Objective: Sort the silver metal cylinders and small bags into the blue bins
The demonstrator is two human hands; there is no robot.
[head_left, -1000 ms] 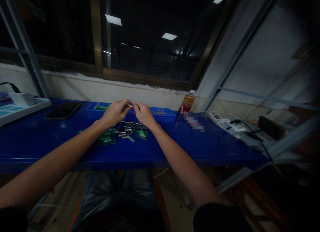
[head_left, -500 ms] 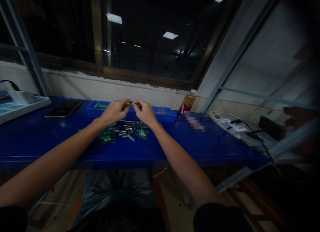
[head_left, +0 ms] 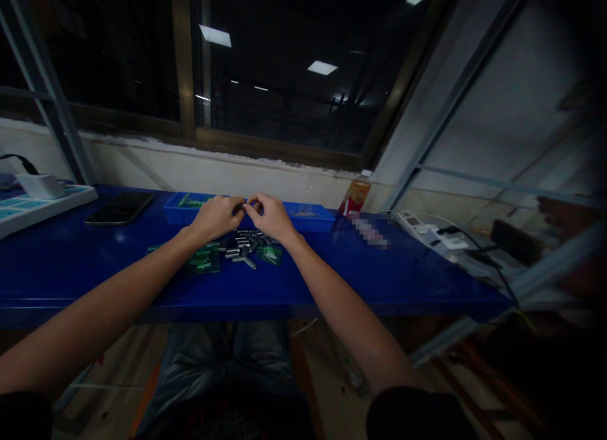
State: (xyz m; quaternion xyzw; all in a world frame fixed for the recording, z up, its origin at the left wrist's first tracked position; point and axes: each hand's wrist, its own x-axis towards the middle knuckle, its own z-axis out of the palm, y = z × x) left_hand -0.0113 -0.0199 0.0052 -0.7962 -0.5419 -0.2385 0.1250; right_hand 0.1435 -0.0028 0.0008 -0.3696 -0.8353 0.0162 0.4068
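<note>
My left hand and my right hand meet above the blue table, fingertips pinched together. Whatever small piece sits between them is hidden by the fingers. Just below lies a loose pile of short silvery metal cylinders. A green-tinted clear bag with small pieces lies left of the pile, partly behind my left forearm. Another small green bag is at the pile's right, near my right wrist. Behind my hands stand a blue tray with green pieces and a blue tray with small parts.
On the blue table, a dark phone and a white power strip lie at left. A drink bottle stands at back right, with another power strip and cables farther right. A window rises behind.
My hands have drawn closer together and sunk slightly, with the fingers curled in more. The small thin piece glimpsed between the fingertips before is now covered. The pile and bags look unchanged.
</note>
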